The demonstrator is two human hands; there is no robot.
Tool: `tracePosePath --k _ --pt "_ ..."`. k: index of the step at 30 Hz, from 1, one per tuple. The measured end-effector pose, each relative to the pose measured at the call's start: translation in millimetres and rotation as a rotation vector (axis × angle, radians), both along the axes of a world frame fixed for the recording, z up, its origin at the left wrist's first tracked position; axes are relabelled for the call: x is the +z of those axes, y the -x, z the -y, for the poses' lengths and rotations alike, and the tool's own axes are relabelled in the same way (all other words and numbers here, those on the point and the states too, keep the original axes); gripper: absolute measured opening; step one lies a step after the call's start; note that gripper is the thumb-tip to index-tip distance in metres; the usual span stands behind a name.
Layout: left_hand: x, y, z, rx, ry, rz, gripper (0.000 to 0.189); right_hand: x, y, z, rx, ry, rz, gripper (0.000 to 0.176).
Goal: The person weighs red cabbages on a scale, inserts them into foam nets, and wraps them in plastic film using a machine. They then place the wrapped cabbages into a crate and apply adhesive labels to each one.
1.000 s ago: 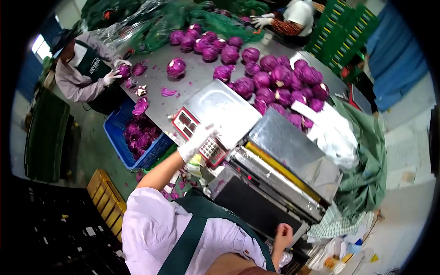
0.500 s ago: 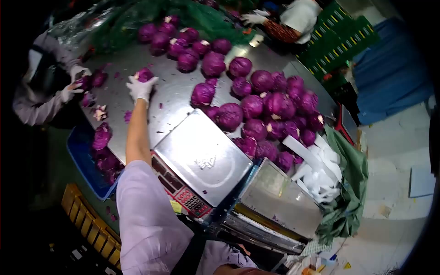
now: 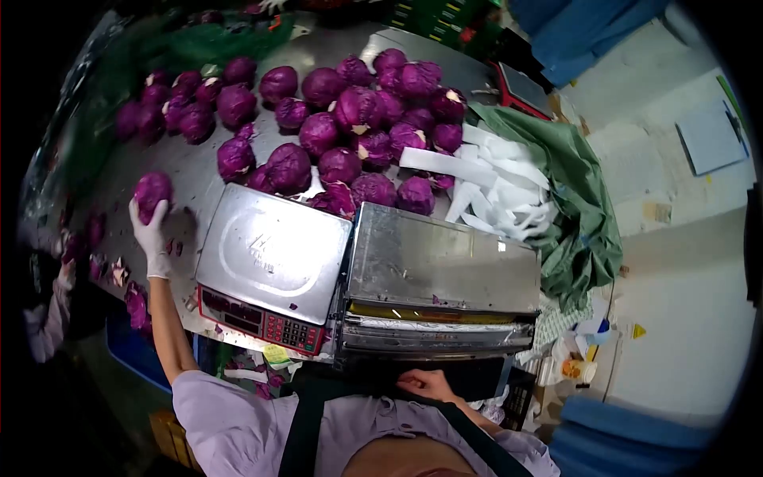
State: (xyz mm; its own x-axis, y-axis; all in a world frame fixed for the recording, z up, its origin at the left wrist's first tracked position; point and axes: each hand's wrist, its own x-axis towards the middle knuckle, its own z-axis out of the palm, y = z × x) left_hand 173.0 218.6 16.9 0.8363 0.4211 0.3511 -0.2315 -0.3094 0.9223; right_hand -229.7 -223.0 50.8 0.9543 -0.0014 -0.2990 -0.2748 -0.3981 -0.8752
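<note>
In a white glove, my left hand (image 3: pixel 151 234) grips a red cabbage (image 3: pixel 153 195) above the left part of the metal table. My right hand (image 3: pixel 427 384) is bare and held near my body, below the stacked metal trays, its fingers curled; what they hold, if anything, is hidden. Right of my left hand stands a scale (image 3: pixel 274 246) with a bare steel plate and a red keypad. Many red cabbages (image 3: pixel 359 110) lie piled behind the scale.
White foam strips (image 3: pixel 509 179) and a green cloth (image 3: pixel 584 222) lie at the right, beside the metal box (image 3: pixel 445 258). At the left edge are a co-worker's gloved hand (image 3: pixel 67 274) and a blue crate (image 3: pixel 135 350). Green netting (image 3: pixel 183 48) lies at the back.
My view has turned to the right. The cabbage in my left hand is now lifted and more fully visible. My right hand has come into view near my body.
</note>
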Motion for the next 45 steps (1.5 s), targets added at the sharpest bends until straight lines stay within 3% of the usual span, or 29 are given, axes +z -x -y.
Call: tracePosePath --k 1,2,5,7,9,10,12,14,16,18,19,20,22,24,26,28,30,32,34,35,36,38,39,40,41,42,43,44,45 --pt "16 18 13 -0.063 -0.219 0.033 0.063 27 -15 13 0.047 -0.002 -0.041 0.014" --pt "34 40 35 -0.087 -0.258 0.002 0.069 41 -26 26 0.023 -0.074 -0.018 0.014" --pt "70 95 88 -0.311 -0.627 0.021 0.09 81 -91 80 0.143 0.229 0.385 0.009" --pt "73 123 123 -0.45 -0.78 -0.085 0.095 72 -150 114 0.029 0.443 0.645 0.009" --pt "69 143 153 -0.569 -0.953 -0.197 0.096 67 -227 136 0.003 0.472 0.607 0.009" --pt "68 148 166 -0.579 -1.116 -0.166 0.094 48 -267 148 -0.008 0.443 0.765 0.013" --pt "71 152 178 -0.577 -1.214 -0.137 0.093 12 -339 176 0.059 0.657 0.75 0.028" --pt "82 146 172 -0.646 -1.108 -0.29 0.099 -20 -389 190 0.242 0.785 0.793 0.049" --pt "81 135 159 -0.685 -1.001 -0.327 0.105 -55 -415 195 0.368 0.927 0.611 0.063" --pt "82 130 154 -0.656 -1.022 -0.357 0.1 -57 -422 187 0.556 1.031 0.38 0.054" --pt "80 129 152 -0.682 -0.866 -0.357 0.094 -58 -424 183 0.561 1.191 0.311 0.045" --pt "76 129 151 -0.709 -0.705 -0.356 0.089 -46 -420 175 0.563 1.196 0.313 0.045" --pt "75 132 150 -0.643 -0.708 -0.331 0.076 -17 -407 165 0.346 1.327 0.607 0.041" --pt "79 137 155 -0.624 -0.603 -0.244 0.065 42 -384 146 0.145 1.231 0.9 0.042" --pt "99 147 175 -0.548 -0.603 -0.038 0.048 110 -350 127 0.067 0.963 1.071 0.056" --pt "123 166 204 -0.545 -0.415 0.002 0.046 169 -303 101 0.064 0.409 0.935 0.053" --pt "135 187 242 -0.756 0.053 -0.021 0.057 190 -257 74 0.117 -0.016 0.829 0.043" --pt "153 219 277 -0.956 0.432 -0.106 0.057 174 -216 57 0.179 -0.099 0.599 0.04" --pt "157 239 293 -0.949 0.559 -0.282 0.045 157 -176 31 0.234 -0.244 0.503 0.045" --pt "148 245 292 -0.926 0.385 -0.265 0.037 162 -161 24 0.255 -0.216 0.457 0.058" --pt "142 252 291 -0.893 0.212 -0.251 0.03 162 -147 17 0.174 -0.176 0.494 0.054" --pt "135 270 287 -0.948 0.211 -0.32 0.021 116 -152 39 0.277 0.087 0.819 0.042" --pt "133 277 285 -0.964 0.347 -0.316 0.02 127 -129 27 0.127 -0.167 0.487 0.023" --pt "131 283 283 -0.977 0.484 -0.311 0.018 114 -125 30 0.114 -0.124 0.552 0.02" --pt "113 278 281 -1.1 0.864 -0.349 0.02 116 -117 24 0.016 -0.142 0.515 0.02" --pt "104 277 280 -1.132 1.205 -0.328 0.036 118 -110 17 -0.082 -0.16 0.475 0.02" --pt "98 280 284 -1.104 1.12 -0.326 0.044 115 -108 13 -0.071 -0.121 0.433 0.023" --pt "95 283 289 -1.077 1.036 -0.324 0.052 88 -114 9 -0.02 0.015 0.649 0.021" --pt "97 295 292 -1.117 1.145 -0.332 0.057 82 -115 3 0.111 0.22 0.833 0.022"
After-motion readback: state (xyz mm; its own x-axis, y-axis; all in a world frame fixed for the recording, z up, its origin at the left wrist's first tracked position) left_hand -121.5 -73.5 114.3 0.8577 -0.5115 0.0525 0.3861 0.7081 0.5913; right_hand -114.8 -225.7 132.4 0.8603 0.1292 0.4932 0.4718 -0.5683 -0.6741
